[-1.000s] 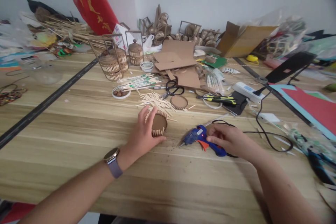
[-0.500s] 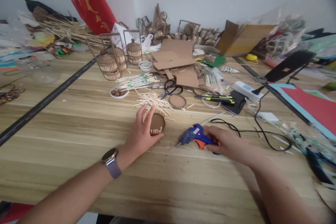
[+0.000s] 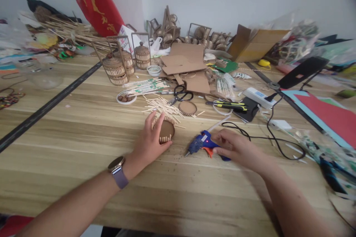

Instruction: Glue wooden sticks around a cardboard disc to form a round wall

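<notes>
My left hand point(image 3: 148, 137), with a watch on the wrist, curves around a small round cardboard base point(image 3: 167, 129). Short wooden sticks stand upright along part of its rim. The thumb touches its near side and the fingers reach its far left edge. A blue hot glue gun point(image 3: 202, 141) with an orange trigger and a lit red light lies on the table, nozzle pointing left. Over its handle is my right hand point(image 3: 233, 148), thumb and forefinger apart, not wrapped around it. A pile of short sticks point(image 3: 162, 106) lies just beyond the base.
Farther back are a braided-rim cardboard disc point(image 3: 187, 107), black scissors point(image 3: 182, 94), a yellow-black cutter point(image 3: 228, 104) and cardboard sheets point(image 3: 186, 59). Small lidded baskets point(image 3: 115, 68) stand at left. A black cord point(image 3: 264, 139) loops at right near a power strip point(image 3: 258, 97).
My right hand has loosened around the glue gun's handle and shifted slightly left and up. The gun has moved slightly left. My left hand and the round base stay in place.
</notes>
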`<state>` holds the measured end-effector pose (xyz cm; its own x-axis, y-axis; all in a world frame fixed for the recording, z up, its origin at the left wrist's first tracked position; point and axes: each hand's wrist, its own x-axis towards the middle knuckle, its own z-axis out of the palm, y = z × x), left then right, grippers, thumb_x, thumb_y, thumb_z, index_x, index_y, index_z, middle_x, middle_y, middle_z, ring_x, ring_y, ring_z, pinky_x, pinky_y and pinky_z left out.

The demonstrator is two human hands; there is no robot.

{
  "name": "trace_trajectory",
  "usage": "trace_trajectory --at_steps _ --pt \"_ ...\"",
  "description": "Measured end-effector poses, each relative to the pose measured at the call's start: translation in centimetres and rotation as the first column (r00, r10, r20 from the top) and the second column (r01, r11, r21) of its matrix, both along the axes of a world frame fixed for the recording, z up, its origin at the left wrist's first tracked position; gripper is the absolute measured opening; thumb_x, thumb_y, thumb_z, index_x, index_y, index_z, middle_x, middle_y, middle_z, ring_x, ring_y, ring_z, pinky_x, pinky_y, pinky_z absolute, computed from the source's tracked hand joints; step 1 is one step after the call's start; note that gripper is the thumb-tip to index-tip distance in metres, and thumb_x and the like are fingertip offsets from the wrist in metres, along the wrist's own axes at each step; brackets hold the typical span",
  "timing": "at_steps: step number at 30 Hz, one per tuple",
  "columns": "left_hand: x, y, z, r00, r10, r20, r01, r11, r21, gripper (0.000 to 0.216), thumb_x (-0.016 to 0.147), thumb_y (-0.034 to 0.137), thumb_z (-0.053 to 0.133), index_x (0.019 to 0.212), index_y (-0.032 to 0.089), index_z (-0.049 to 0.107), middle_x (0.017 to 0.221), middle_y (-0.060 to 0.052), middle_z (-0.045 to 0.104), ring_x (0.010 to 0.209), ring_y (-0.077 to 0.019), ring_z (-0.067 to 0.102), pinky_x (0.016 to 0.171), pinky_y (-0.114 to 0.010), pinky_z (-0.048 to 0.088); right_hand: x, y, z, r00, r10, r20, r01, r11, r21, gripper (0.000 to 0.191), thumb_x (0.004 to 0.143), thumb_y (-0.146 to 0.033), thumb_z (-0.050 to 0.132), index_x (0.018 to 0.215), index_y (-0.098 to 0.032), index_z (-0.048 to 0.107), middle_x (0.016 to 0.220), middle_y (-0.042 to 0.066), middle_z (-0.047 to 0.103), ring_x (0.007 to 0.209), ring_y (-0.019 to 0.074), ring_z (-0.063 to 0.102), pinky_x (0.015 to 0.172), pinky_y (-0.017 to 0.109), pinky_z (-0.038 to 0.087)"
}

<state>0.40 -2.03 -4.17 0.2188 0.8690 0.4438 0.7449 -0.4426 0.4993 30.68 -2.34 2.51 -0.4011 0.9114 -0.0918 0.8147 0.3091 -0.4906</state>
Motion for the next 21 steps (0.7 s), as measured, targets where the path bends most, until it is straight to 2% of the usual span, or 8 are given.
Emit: trace_trajectory --at_steps 4,7,10,15,18,21 --pt "0.0 0.1 0.1 1.0 -0.003 -0.011 0.003 1.0 -0.006 0.105 0.069 0.02 0.082 0.151 0.029 0.017 0.152 -0.018 0.022 0.141 -0.0407 0.034 0.109 -0.06 0.042 -2.2 0.3 0.3 0.998 0.004 -0.064 0.007 0.984 0.18 0.02 0.088 -0.034 0.058 0.097 -0.019 0.067 0.085 0.007 0.068 0.079 0.0211 0.063 0.072 0.032 0.049" --pt "0.0 0.1 0.2 1.0 -0.009 -0.016 0.009 1.0 0.0 0.103 0.071 0.021 0.08 0.151 0.029 0.016 0.153 -0.018 0.022 0.143 -0.0401 0.03 0.112 -0.06 0.038 -5.5 0.4 0.6 0.989 0.146 -0.02 -0.139 0.968 0.21 0.018 0.089 -0.022 0.059 0.105 -0.017 0.066 0.091 0.008 0.07 0.084 0.0211 0.064 0.077 0.032 0.05" --pt "0.0 0.1 0.3 0.999 -0.017 -0.03 0.017 1.0 -0.011 0.1 0.073 0.023 0.078 0.151 0.027 0.016 0.153 -0.019 0.022 0.144 -0.0395 0.028 0.112 -0.06 0.038 -8.9 0.8 0.7 0.975 0.216 0.059 -0.223 0.95 0.219 0.028 0.087 -0.012 0.058 0.115 -0.016 0.064 0.096 0.009 0.07 0.09 0.0215 0.064 0.079 0.032 0.049" --pt "0.0 0.2 0.4 0.999 -0.025 -0.034 0.022 0.997 -0.071 0.097 0.072 0.024 0.079 0.15 0.022 0.022 0.153 -0.02 0.022 0.144 -0.0406 0.028 0.111 -0.059 0.039 -12.1 1.7 0.5 0.943 0.265 0.203 -0.302 0.937 0.176 0.012 0.092 -0.013 0.057 0.098 -0.013 0.067 0.091 0.01 0.069 0.086 0.0206 0.062 0.074 0.029 0.043" --pt "0.0 0.2 0.5 0.999 -0.046 -0.019 0.044 0.996 -0.084 0.096 0.071 0.023 0.079 0.149 0.02 0.024 0.153 -0.021 0.022 0.144 -0.0405 0.028 0.11 -0.057 0.041 -12.6 1.9 0.1 0.92 0.277 0.278 -0.332 0.927 0.176 0.011 0.093 -0.016 0.058 0.087 -0.013 0.067 0.087 0.01 0.068 0.082 0.0204 0.061 0.07 0.029 0.039" --pt "0.1 0.1 0.6 0.998 -0.055 -0.013 0.054 0.995 -0.078 0.093 0.073 0.024 0.077 0.149 0.021 0.023 0.153 -0.021 0.022 0.143 -0.0402 0.03 0.108 -0.057 0.043 -12.5 1.7 0.0 0.911 0.283 0.299 -0.347 0.919 0.188 0.011 0.093 -0.017 0.058 0.087 -0.014 0.067 0.086 0.009 0.069 0.082 0.0201 0.061 0.071 0.029 0.038"
